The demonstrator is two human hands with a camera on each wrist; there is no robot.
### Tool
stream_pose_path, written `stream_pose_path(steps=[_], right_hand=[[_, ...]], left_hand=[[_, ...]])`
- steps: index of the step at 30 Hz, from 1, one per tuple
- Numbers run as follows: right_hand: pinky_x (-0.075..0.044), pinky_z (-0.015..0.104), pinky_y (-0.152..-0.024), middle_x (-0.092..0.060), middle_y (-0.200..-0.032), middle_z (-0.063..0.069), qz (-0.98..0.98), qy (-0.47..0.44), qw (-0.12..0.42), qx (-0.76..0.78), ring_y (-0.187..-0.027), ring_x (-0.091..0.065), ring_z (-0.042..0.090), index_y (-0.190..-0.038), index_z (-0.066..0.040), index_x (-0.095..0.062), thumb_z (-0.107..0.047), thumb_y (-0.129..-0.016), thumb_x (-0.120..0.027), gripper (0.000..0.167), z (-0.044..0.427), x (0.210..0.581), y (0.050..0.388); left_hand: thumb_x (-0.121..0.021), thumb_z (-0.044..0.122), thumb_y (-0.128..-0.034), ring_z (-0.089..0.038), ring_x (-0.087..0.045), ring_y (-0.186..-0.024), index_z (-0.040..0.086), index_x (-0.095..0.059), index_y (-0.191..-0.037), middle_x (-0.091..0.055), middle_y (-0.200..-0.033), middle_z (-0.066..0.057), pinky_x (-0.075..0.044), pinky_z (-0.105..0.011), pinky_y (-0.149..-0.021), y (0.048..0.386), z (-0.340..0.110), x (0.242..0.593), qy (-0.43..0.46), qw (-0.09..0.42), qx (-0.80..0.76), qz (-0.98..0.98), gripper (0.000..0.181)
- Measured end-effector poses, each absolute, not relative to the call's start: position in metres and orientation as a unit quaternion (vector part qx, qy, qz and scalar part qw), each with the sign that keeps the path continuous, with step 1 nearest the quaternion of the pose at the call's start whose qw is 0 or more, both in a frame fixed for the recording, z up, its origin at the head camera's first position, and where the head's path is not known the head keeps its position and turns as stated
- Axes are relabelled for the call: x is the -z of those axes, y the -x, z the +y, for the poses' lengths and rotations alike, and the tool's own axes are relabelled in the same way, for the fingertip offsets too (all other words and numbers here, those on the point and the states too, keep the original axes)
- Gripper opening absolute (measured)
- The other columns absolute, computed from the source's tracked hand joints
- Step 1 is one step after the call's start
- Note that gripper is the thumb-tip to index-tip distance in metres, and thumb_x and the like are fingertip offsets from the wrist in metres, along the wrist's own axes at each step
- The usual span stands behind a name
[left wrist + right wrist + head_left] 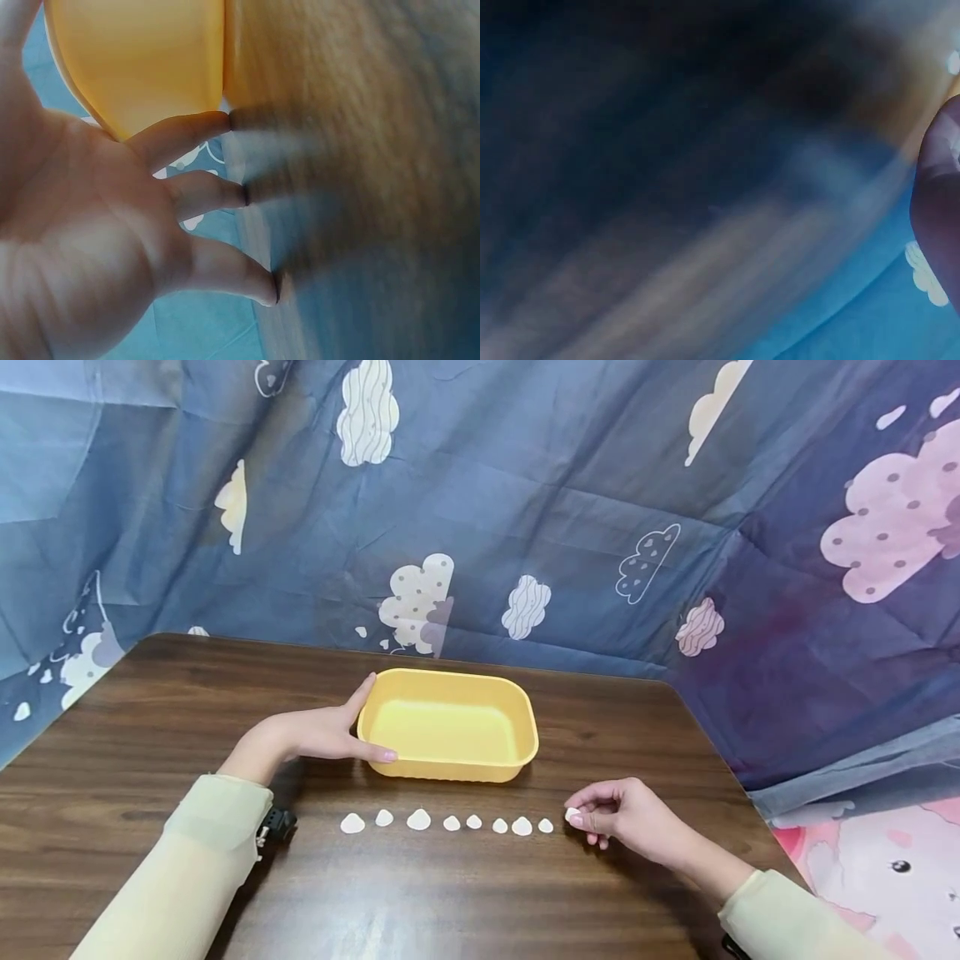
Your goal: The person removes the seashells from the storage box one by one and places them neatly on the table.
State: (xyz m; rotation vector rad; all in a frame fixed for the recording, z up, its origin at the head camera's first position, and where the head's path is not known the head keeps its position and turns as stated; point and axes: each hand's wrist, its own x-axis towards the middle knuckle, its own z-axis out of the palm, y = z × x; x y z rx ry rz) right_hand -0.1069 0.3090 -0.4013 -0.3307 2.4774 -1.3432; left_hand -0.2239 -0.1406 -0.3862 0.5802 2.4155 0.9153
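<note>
My left hand (322, 732) holds the left end of a yellow plastic tub (450, 768), its thumb along the near rim and an index finger at the far left corner. In the left wrist view, other fingers (217, 266) of that hand are spread, their tips on the tabletop beside the tub (142, 60). My right hand (630, 818) pinches a small white seashell (572, 813) between thumb and fingers, just above the table. Left of it runs a row of white seashells (418, 819). The right wrist view is mostly blurred and shows only part of the hand (937, 202).
The dark wooden table (300, 893) has its back edge against a blue cloud-patterned cloth (465, 485). Cloth also hangs along the right side. The tub stands behind the row of shells, and no contents show inside it.
</note>
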Motion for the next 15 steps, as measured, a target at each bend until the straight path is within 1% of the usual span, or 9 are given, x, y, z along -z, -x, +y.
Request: stream_pose_path(steps=[4, 7, 8, 11, 13, 15], right_hand=[[-0.060, 0.029, -0.062, -0.072, -0.082, 0.008, 0.864, 0.109, 0.164, 0.463, -0.070, -0.068, 0.012, -0.111, 0.005, -0.076, -0.015, -0.097, -0.078, 0.025, 0.309, 0.409, 0.105], [-0.059, 0.029, -0.062, -0.073, -0.082, 0.008, 0.872, 0.096, 0.156, 0.453, -0.070, -0.068, 0.012, -0.112, 0.005, -0.077, -0.016, -0.096, -0.079, 0.026, 0.307, 0.414, 0.103], [-0.059, 0.029, -0.061, -0.073, -0.081, 0.008, 0.879, 0.092, 0.147, 0.445, -0.069, -0.067, 0.012, -0.111, 0.004, -0.077, -0.016, -0.096, -0.079, 0.026, 0.306, 0.416, 0.102], [-0.057, 0.028, -0.057, -0.071, -0.081, 0.004, 0.903, 0.073, 0.113, 0.408, -0.064, -0.064, 0.009, -0.107, -0.003, -0.081, -0.020, -0.094, -0.082, 0.022, 0.304, 0.419, 0.100], [-0.056, 0.027, -0.055, -0.069, -0.082, 0.002, 0.918, 0.072, 0.087, 0.381, -0.062, -0.062, 0.008, -0.104, -0.008, -0.083, -0.022, -0.092, -0.085, 0.019, 0.302, 0.419, 0.099], [-0.055, 0.027, -0.054, -0.066, -0.083, 0.001, 0.926, 0.077, 0.063, 0.363, -0.060, -0.060, 0.006, -0.102, -0.012, -0.083, -0.024, -0.090, -0.086, 0.017, 0.300, 0.419, 0.098]], left_hand=[[-0.078, 0.067, -0.0863, -0.041, -0.029, -0.162, 0.020, 0.029, -0.167, -0.016, -0.176, -0.029, -0.029, -0.060, -0.129, 0.224, -0.140, 0.384, -0.211, 0.246, -0.337, 0.884, 0.141], [-0.079, 0.064, -0.0868, -0.040, -0.027, -0.162, 0.019, 0.029, -0.166, -0.012, -0.177, -0.027, -0.028, -0.059, -0.130, 0.224, -0.138, 0.383, -0.216, 0.250, -0.348, 0.877, 0.141], [-0.079, 0.063, -0.0869, -0.040, -0.026, -0.162, 0.018, 0.029, -0.166, -0.011, -0.177, -0.026, -0.028, -0.059, -0.130, 0.225, -0.138, 0.383, -0.218, 0.251, -0.350, 0.876, 0.141], [-0.080, 0.062, -0.0871, -0.040, -0.025, -0.163, 0.018, 0.029, -0.166, -0.010, -0.178, -0.026, -0.027, -0.059, -0.130, 0.225, -0.138, 0.382, -0.220, 0.254, -0.354, 0.873, 0.142], [-0.079, 0.063, -0.0871, -0.040, -0.026, -0.163, 0.019, 0.029, -0.166, -0.012, -0.177, -0.027, -0.027, -0.059, -0.130, 0.225, -0.138, 0.382, -0.219, 0.253, -0.348, 0.876, 0.141], [-0.079, 0.065, -0.0869, -0.040, -0.027, -0.163, 0.020, 0.030, -0.166, -0.015, -0.176, -0.028, -0.027, -0.059, -0.130, 0.224, -0.139, 0.382, -0.215, 0.251, -0.343, 0.879, 0.141]])
